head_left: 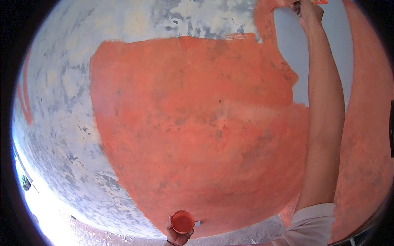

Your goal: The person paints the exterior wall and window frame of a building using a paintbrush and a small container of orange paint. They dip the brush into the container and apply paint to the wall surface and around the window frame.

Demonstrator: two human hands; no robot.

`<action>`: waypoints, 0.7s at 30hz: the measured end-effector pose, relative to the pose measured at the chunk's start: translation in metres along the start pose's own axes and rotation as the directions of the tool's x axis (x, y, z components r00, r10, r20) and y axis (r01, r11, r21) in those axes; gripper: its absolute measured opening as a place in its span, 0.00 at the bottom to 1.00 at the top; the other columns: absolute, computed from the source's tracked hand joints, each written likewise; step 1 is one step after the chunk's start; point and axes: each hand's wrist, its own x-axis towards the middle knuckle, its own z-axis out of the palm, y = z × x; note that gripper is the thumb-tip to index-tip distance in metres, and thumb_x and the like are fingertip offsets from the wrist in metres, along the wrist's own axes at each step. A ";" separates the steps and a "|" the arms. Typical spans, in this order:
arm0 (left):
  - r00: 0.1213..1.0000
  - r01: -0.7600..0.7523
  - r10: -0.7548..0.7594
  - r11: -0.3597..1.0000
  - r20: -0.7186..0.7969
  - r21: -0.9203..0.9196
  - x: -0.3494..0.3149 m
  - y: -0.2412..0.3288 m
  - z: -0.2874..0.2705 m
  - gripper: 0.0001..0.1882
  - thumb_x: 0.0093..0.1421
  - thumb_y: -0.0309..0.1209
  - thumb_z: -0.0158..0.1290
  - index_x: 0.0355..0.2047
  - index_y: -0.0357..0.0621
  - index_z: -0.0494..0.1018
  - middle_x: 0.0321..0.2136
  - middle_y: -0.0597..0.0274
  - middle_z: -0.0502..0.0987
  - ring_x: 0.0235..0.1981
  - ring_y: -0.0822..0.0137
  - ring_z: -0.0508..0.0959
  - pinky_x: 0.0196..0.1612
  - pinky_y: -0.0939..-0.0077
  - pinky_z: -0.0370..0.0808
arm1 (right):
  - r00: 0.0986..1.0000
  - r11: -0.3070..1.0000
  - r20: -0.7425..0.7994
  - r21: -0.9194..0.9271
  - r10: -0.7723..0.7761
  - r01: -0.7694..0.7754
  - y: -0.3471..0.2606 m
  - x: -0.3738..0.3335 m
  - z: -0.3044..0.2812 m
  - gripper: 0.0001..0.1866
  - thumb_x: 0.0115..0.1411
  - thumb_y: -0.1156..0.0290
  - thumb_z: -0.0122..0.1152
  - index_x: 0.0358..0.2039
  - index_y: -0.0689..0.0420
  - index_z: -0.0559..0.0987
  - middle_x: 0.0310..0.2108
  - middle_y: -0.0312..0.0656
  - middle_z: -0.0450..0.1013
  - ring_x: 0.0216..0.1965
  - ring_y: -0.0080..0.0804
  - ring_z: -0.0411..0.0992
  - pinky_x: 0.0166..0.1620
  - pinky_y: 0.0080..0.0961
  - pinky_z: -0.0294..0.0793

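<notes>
Down at the lower edge, my left hand (177,238) is closed around a small round cup of orange paint (183,222), its open top facing me. My right arm reaches up along the right side to the top of the wall. There my right hand (307,13) is closed on what looks like a paintbrush (321,1), orange at its visible end and mostly cut off by the upper edge. That hand is by a light blue-grey patch (289,45) of wall, bordered by orange paint. A large orange painted area (197,110) fills the middle.
Patchy grey and white wall (61,94) lies to the left and along the top, with thin orange lines (25,94) at far left. More orange wall (369,135) stands right of my arm. A small pale fitting (198,224) sits beside the cup. Bright daylight shows at lower left.
</notes>
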 end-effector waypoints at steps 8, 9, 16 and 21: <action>0.990 -0.126 0.129 0.990 -0.054 0.068 0.004 0.008 -0.028 0.29 0.64 0.53 0.46 0.57 0.47 0.73 0.48 0.45 0.80 0.48 0.39 0.80 0.39 0.44 0.84 | 0.929 0.940 -0.264 0.153 -0.259 0.305 -0.012 0.016 0.014 0.11 0.56 0.71 0.74 0.27 0.60 0.78 0.27 0.42 0.78 0.24 0.31 0.79 0.31 0.26 0.83; 0.990 -0.130 0.133 0.990 -0.045 0.056 0.004 0.006 -0.025 0.29 0.64 0.53 0.47 0.57 0.47 0.73 0.48 0.45 0.80 0.48 0.39 0.80 0.39 0.44 0.84 | 0.937 0.942 -0.242 0.163 -0.251 0.295 -0.023 0.003 0.017 0.11 0.57 0.71 0.74 0.28 0.60 0.78 0.27 0.43 0.78 0.26 0.32 0.80 0.34 0.26 0.84; 0.998 -0.020 0.020 1.000 0.051 -0.002 0.005 0.003 -0.015 0.29 0.63 0.53 0.48 0.57 0.48 0.74 0.49 0.46 0.80 0.48 0.39 0.80 0.40 0.44 0.83 | 0.931 0.932 0.049 0.025 -0.361 0.360 0.016 0.000 0.006 0.09 0.57 0.71 0.73 0.28 0.60 0.79 0.28 0.41 0.77 0.30 0.31 0.80 0.37 0.27 0.85; 0.997 -0.062 0.062 0.998 0.043 0.005 0.000 0.004 -0.013 0.29 0.63 0.52 0.48 0.57 0.48 0.74 0.49 0.46 0.80 0.48 0.39 0.79 0.41 0.46 0.83 | 0.962 0.962 0.001 0.008 -0.275 0.275 0.007 -0.039 -0.024 0.08 0.56 0.75 0.70 0.25 0.56 0.77 0.24 0.38 0.77 0.22 0.26 0.77 0.27 0.21 0.81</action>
